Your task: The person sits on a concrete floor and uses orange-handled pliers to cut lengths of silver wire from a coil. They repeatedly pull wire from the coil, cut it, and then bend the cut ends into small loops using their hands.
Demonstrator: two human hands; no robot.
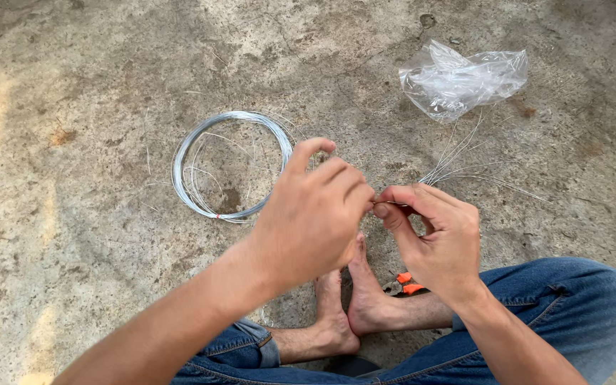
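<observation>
i hold a thin wire piece (388, 203) pinched between my two hands, just where the fingertips meet; my left hand (313, 214) nips one end with thumb and fingers closed, my right hand (436, 239) grips the other the same way. to work it well i'd judge short, tight grips near the pinch. beyond my right fingers lie cut wires (465, 167) and a plastic bag (461, 80); beyond my left, the wire coil (180, 167); below, orange-handled pliers (404, 283)
</observation>
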